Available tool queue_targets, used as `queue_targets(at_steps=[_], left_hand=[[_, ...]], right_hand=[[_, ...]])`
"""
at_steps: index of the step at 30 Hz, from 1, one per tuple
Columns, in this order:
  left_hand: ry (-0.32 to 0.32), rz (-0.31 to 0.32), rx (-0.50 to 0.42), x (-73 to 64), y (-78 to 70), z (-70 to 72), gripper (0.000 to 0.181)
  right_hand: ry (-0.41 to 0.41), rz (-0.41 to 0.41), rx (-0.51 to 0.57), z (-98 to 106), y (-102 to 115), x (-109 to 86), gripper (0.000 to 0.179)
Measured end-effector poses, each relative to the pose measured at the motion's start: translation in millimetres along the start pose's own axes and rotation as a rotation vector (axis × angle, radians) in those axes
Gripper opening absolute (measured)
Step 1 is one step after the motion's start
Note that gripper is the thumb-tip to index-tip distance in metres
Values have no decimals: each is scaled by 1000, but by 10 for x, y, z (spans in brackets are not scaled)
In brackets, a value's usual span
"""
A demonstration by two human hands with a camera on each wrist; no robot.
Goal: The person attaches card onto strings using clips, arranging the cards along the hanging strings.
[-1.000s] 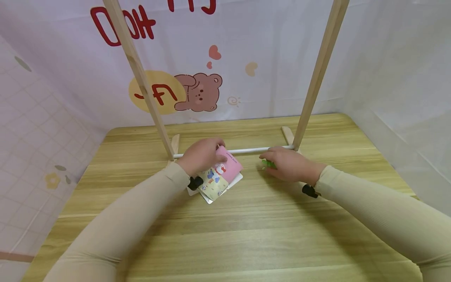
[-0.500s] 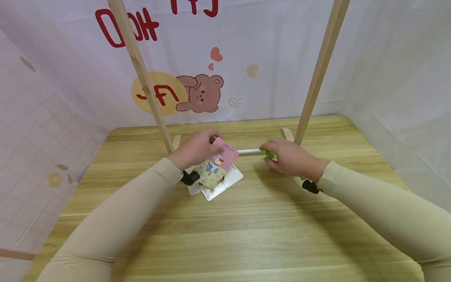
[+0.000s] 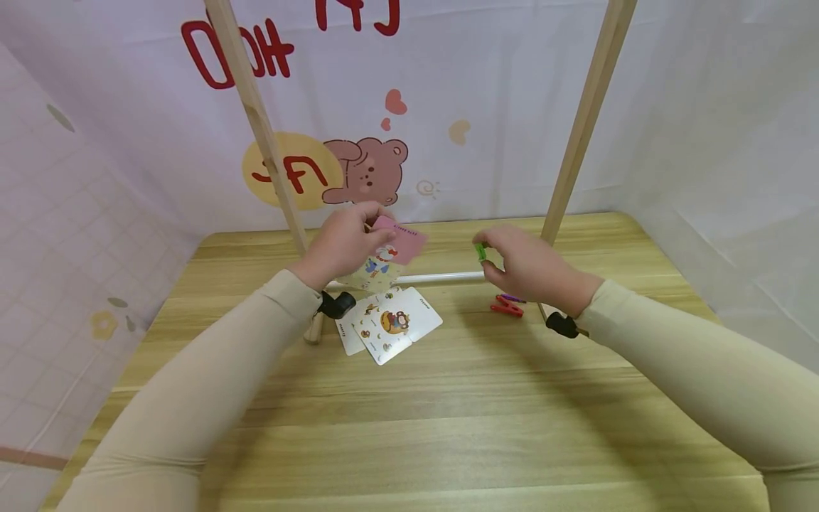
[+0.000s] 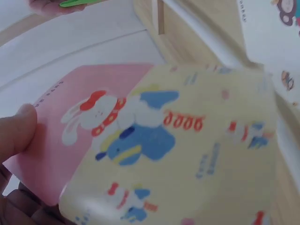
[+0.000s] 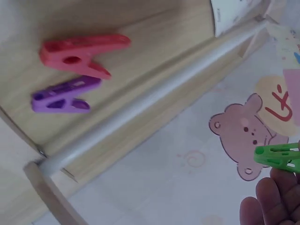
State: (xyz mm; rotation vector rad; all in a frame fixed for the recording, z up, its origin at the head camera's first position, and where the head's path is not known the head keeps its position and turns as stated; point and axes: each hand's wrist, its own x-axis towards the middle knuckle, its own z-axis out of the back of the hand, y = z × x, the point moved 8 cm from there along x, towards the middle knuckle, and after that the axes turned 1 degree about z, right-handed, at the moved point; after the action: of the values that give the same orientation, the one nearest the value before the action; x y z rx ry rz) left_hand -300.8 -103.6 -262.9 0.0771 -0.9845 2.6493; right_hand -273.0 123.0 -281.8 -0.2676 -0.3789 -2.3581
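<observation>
My left hand (image 3: 342,243) pinches a pink and pale yellow card (image 3: 407,244) by its pink end, between thumb and fingers. A rabbit is printed on this card, which fills much of the left wrist view. To its right, my right hand (image 3: 530,269) holds a small green clothespin (image 5: 277,155) between thumb and fingertips. Both hands are raised off the table, the card and clothespin apart. White cards (image 3: 416,323) with a monkey picture lie overlapping on the table below the left hand. A red clothespin (image 5: 77,54) and a purple clothespin (image 5: 63,96) lie below the right hand.
A wooden frame stands at the back, with a left post (image 3: 256,117) and a right post (image 3: 590,117). A white rod (image 3: 441,277) runs low between them. Behind hangs a white printed curtain (image 3: 499,92). The wooden table (image 3: 409,434) stretches toward me.
Both hands have risen, the left carrying the pink and yellow card off the white cards, the right lifting the green clothespin. The white cards and the red and purple clothespins are now uncovered.
</observation>
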Motion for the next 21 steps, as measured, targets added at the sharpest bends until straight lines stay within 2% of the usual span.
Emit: queue_targets(at_steps=[6,13,21], left_hand=[[-69,0,-35,24,-38,186,13],[-135,-3,-73,45,-36,333,8],[-199,-21,-117,89,-67,496,11]], right_hand=[[-58,9,1,164,78,93,32],[-152,82,11,346,231,189,29],[-272,153,-4,540,378,288,29]])
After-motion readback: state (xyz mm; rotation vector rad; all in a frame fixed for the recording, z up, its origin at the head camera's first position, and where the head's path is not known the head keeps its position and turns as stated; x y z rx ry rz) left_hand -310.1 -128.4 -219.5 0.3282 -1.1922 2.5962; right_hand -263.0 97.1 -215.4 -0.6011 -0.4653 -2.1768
